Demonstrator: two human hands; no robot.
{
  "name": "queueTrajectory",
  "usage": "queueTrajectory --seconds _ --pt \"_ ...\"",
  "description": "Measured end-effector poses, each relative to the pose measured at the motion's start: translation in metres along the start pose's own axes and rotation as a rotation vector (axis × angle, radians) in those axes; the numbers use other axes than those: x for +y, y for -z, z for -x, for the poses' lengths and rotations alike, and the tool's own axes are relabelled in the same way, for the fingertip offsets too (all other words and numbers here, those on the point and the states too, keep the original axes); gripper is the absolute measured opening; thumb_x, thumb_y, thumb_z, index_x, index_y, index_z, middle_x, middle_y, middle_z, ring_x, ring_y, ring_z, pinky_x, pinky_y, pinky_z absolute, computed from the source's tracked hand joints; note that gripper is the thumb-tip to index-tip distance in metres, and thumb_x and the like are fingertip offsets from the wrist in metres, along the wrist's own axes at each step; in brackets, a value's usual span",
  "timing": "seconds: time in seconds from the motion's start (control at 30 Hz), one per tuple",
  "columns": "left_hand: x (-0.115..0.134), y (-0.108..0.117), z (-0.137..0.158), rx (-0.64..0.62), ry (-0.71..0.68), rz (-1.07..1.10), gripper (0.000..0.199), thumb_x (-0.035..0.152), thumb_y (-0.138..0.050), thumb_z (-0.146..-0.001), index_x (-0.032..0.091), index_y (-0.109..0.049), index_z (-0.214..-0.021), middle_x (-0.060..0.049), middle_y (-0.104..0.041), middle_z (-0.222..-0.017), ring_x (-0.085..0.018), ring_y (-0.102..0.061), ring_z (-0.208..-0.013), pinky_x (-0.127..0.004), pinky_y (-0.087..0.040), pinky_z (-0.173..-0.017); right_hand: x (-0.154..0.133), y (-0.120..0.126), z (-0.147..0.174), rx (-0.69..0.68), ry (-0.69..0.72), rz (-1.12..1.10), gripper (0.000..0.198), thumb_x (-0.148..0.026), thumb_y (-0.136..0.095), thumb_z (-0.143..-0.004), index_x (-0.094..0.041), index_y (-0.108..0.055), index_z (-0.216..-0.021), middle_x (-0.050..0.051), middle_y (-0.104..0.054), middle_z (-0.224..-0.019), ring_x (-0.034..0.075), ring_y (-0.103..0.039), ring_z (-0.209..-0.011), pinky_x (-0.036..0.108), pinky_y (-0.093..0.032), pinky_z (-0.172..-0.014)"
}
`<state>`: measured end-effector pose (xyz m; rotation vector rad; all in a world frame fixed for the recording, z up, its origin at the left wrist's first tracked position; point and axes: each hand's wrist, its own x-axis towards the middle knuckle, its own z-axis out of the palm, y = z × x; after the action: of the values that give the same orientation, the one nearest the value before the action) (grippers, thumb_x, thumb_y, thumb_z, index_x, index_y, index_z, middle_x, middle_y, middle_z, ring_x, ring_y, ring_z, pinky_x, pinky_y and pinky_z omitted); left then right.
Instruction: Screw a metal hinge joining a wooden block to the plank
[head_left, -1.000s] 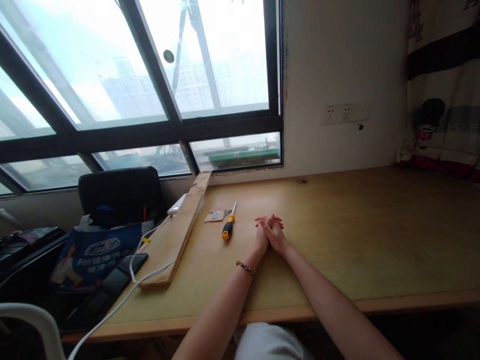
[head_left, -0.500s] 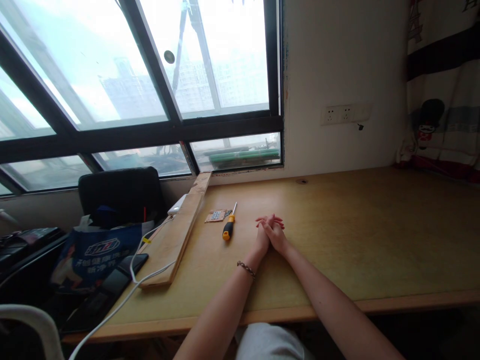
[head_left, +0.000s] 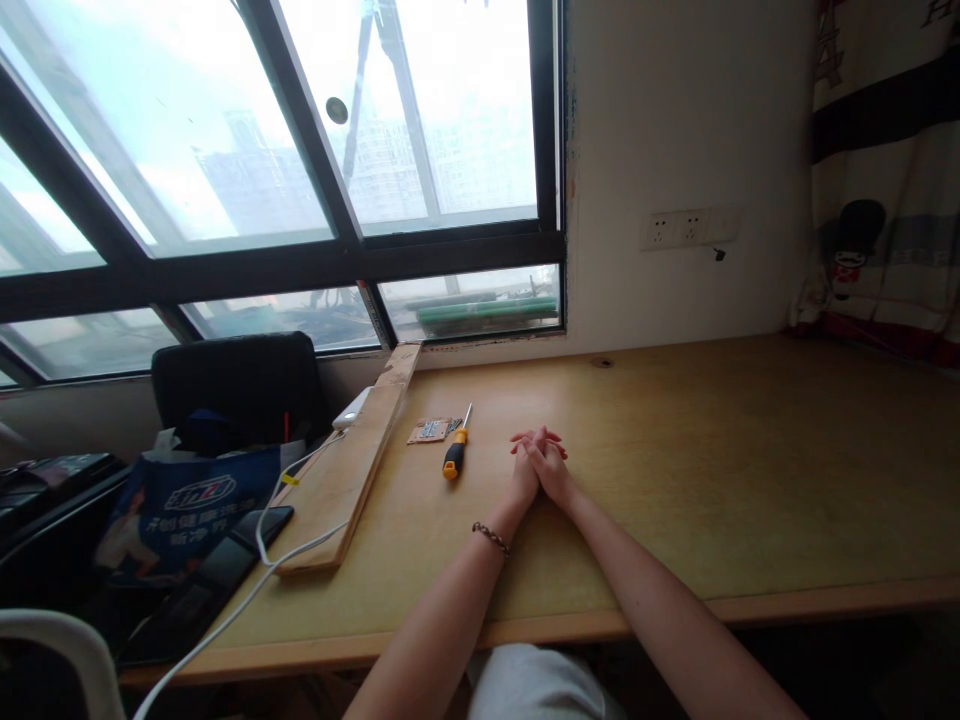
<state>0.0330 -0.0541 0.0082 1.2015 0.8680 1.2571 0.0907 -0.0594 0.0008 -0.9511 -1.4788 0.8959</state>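
Note:
My left hand [head_left: 524, 474] and my right hand [head_left: 556, 474] are clasped together over the table [head_left: 675, 480], fingers interlaced. Both are closed, and no object shows in either. A braided bracelet [head_left: 490, 539] circles my left wrist. To the left of the hands lies a screwdriver [head_left: 454, 455] with a black and yellow handle, its metal shaft pointing away from me. Beside its shaft sits a small brown piece [head_left: 430, 431] with light pieces on it, too small to name. Several thin dark pieces [head_left: 454, 424], perhaps screws, lie between it and the screwdriver.
A long wooden board [head_left: 349, 480] runs along the table's left side, with a white cable [head_left: 259, 560] draped over it. Farther left are a blue bag [head_left: 187, 510] and a black chair [head_left: 238, 385]. Behind are a window, a wall socket [head_left: 682, 229] and a curtain [head_left: 885, 180].

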Motion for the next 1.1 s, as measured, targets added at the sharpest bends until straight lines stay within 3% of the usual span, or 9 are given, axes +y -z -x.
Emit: queueTrajectory --seconds 1.1 --pt "-0.001 0.0016 -0.0019 -0.013 -0.023 -0.064 0.045 0.056 -0.04 -0.079 0.014 -0.058 -0.08 -0.008 -0.064 -0.065 -0.021 -0.063 -0.068 -0.032 -0.05 -0.063 0.0025 0.0 -0.0024 -0.001 -0.018 0.01 0.038 -0.044 -0.038 -0.085 -0.018 -0.062 -0.096 0.005 -0.064 -0.079 0.016 -0.06 -0.073 0.027 -0.047 -0.065"
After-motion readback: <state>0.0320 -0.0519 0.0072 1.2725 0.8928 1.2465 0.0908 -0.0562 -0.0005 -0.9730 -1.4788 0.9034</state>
